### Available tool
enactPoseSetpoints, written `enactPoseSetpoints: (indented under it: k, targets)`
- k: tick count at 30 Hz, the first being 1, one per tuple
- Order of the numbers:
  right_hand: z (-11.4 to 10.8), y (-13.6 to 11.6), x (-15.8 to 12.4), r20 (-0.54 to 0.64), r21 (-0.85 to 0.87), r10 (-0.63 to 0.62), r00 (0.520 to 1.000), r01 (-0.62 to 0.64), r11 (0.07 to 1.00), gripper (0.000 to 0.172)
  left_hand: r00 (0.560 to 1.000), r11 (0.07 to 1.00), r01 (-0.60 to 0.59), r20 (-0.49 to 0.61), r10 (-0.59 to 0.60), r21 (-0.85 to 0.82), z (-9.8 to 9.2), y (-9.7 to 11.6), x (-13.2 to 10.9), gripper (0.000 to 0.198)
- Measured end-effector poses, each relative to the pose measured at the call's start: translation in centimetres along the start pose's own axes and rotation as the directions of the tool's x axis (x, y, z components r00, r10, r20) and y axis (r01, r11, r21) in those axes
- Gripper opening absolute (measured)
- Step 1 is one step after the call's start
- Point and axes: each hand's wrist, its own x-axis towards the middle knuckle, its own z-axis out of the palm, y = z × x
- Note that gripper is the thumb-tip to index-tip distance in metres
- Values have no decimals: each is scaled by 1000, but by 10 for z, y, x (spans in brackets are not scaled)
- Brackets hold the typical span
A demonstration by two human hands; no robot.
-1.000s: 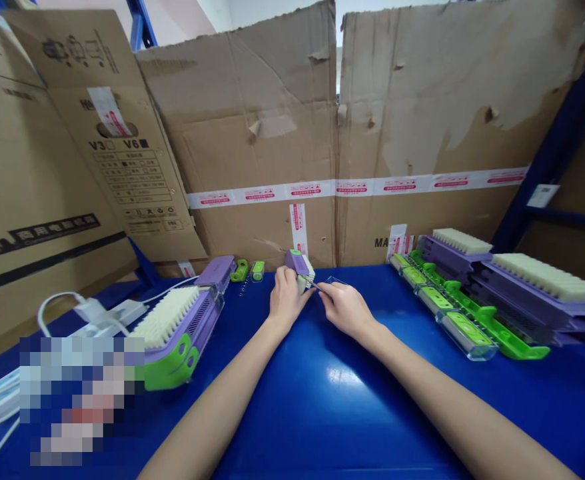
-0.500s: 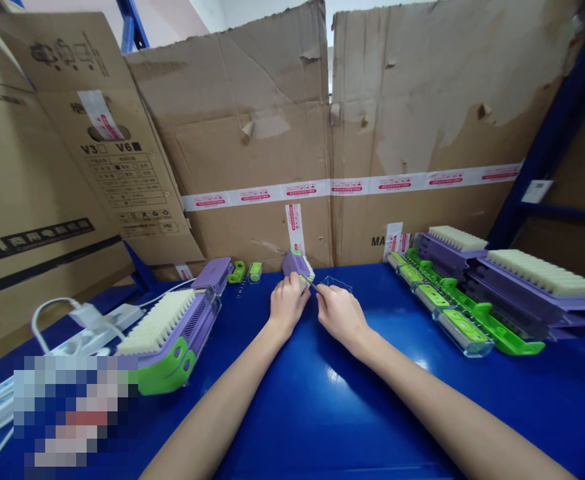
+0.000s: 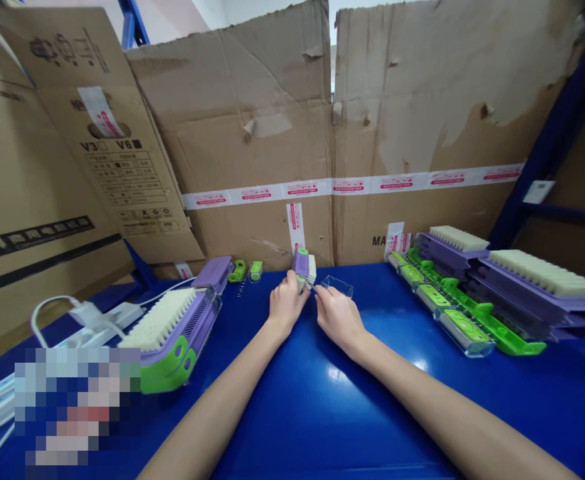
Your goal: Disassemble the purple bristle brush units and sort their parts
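Note:
At the middle of the blue table, my left hand is closed around the lower end of a small purple-and-green brush, whose pale bristles face right. My right hand pinches a thin, metallic-looking rod that points at the brush's bristle side. Its exact kind is too small to make out, and the fingers hide its other end. Just behind my right hand lies a clear plastic cover. Left of the brush are a green plastic part, a clear-cased green piece and a small spring.
Larger purple brushes line the right side, beside green strips and clear-cased pieces. More purple-and-green brushes and a white power strip with cables occupy the left. Cardboard sheets stand along the back.
The brush in my left hand has turned more upright, showing more of its bristles and purple body. My right hand stays close beside it with the thin rod.

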Motion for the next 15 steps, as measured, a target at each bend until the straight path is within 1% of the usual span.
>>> enactPoseSetpoints:
  k: [3,5,7,10,12,15]
  targets:
    - [1,4,1,3,-64,-23,1000,23,998,37,999,993,35,-1,-35,-113,2,-2,2,24]
    - [1,9,3,15,-119,-68,998,69,990,38,999,968,48,10,-47,-247,6,-7,5,24]
    - [0,15,6,35,-172,-127,991,131,976,38,999,905,32,10,-30,-424,11,-14,8,25]
    - [-1,22,9,46,-230,-183,982,188,955,38,1000,758,-28,-15,25,-652,20,-24,11,26]
    - [0,23,10,36,-253,-196,980,199,947,39,999,692,-48,-31,38,-721,25,-28,12,26]
    - [3,23,10,19,-269,-204,979,201,942,39,997,680,-71,-70,30,-730,29,-30,14,24]
